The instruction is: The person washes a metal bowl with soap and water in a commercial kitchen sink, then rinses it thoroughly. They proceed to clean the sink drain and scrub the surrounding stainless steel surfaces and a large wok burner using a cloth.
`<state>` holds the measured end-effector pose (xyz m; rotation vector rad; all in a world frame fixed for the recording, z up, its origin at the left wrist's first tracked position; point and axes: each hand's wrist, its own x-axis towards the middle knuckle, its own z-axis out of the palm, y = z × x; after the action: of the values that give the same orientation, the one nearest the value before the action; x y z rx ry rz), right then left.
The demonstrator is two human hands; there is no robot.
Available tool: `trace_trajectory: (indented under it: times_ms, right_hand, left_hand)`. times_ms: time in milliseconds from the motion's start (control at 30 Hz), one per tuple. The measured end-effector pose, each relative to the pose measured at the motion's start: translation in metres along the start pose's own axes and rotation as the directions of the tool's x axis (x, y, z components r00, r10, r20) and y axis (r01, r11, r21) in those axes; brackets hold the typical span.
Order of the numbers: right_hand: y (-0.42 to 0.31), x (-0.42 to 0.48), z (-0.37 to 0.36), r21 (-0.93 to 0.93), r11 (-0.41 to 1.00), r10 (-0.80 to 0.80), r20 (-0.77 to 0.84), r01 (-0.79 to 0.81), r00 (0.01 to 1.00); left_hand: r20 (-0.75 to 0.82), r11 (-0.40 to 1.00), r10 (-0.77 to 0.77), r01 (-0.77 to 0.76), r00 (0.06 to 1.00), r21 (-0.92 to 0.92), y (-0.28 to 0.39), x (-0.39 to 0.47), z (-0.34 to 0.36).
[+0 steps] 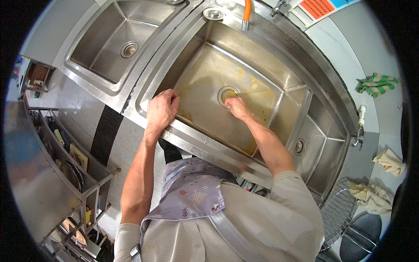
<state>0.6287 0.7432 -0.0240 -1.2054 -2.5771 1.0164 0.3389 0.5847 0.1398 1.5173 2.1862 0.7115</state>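
Observation:
A large stainless steel sink basin (203, 78) lies before me, with yellowish residue on its floor. My right hand (238, 107) reaches down to the drain (228, 95), its fingers bent at the near edge of the opening. Whether the fingertips pinch anything there is hidden. My left hand (162, 108) rests with curled fingers on the basin's near left rim, and nothing shows in it. Beyond the basin, a metal drain strainer (213, 13) sits on the sink ledge near an orange hose (247, 11) with a metal end.
Another basin (108, 46) adjoins on the left and a smaller one (322, 137) on the right. Taps (359, 134) project from the wall. A green striped cloth (376, 84) and pale cloths (389, 162) hang at right. Steel shelving (49, 170) stands at left.

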Motion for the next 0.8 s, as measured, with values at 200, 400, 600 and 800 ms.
trace_trajectory:
  times_ms: [200,400,600,800]
  right_hand:
    - [-0.006,0.013,-0.015,0.568,0.674,0.418,0.234,-0.473,0.878]
    - [-0.039,0.009,-0.053,0.911,0.288,0.22,0.236,-0.294,0.946]
    - [-0.124,0.006,-0.092,0.886,0.446,0.129,0.075,-0.126,0.989]
    - [-0.164,-0.01,-0.101,0.789,0.614,-0.026,-0.002,0.017,1.0]
  left_hand:
    - [0.007,1.0,-0.003,0.003,1.0,0.03,-0.001,0.002,0.001]
    - [-0.084,0.989,-0.077,0.066,0.993,-0.133,0.007,0.012,0.017]
    - [0.58,0.105,-0.112,0.59,0.807,-0.8,0.041,0.029,0.06]
    - [0.602,-0.261,0.179,0.628,0.778,-0.733,0.048,0.028,0.06]
